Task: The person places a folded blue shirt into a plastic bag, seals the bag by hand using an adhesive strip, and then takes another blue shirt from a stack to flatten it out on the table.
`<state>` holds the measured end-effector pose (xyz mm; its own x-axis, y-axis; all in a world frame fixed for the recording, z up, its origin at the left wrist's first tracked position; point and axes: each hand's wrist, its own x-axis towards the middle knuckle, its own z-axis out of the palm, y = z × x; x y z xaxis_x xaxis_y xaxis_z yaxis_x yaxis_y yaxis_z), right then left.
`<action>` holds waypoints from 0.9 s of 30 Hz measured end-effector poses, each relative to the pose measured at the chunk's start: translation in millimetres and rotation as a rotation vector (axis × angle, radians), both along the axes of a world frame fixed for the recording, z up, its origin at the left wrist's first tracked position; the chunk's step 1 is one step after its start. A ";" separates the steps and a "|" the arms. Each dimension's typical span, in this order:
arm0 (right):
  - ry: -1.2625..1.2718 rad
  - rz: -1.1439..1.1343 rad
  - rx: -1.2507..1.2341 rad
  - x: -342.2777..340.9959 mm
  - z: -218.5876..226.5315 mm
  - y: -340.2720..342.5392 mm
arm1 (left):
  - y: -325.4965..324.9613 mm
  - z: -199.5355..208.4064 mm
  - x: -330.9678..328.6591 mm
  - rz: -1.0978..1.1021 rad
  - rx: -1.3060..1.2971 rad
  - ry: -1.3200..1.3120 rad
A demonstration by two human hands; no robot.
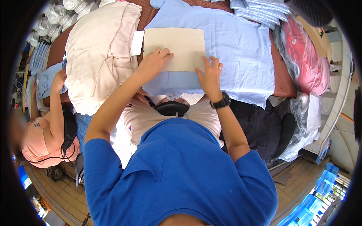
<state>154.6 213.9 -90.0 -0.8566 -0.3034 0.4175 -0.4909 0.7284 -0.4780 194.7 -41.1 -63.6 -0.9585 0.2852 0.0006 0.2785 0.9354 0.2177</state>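
A tan cardboard sheet (174,43) lies flat on a light blue shirt (241,56) spread over the table. My left hand (155,61) rests on the sheet's lower left part, fingers bent and palm down. At the sheet's lower right corner is my right hand (210,75), with a ring and a black wristwatch; its thumb and fingers are apart and touch the corner and the blue cloth. A small white card (137,43) lies just left of the sheet. Beside it is a pile of cream garments (98,52).
Plastic-wrapped blue garments (260,11) are stacked at the far right, with bagged red clothing (303,56) beside the table. A brown cloth (283,71) covers the table. Black fabric (250,126) hangs right of my legs. At left, a person in a peach shirt (47,139) handles blue cloth.
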 end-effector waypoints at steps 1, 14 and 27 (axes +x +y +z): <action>-0.029 0.122 0.016 13.5 7.1 -1.7 | -8.1 -2.9 -1.8 0.001 0.077 -0.008; -1.552 -0.300 -0.994 58.8 -231.1 -21.1 | -38.9 -14.9 -25.9 -0.025 0.230 0.001; -0.921 0.256 -0.381 86.8 -158.6 -7.5 | -48.9 -16.6 -33.4 0.039 0.330 -0.040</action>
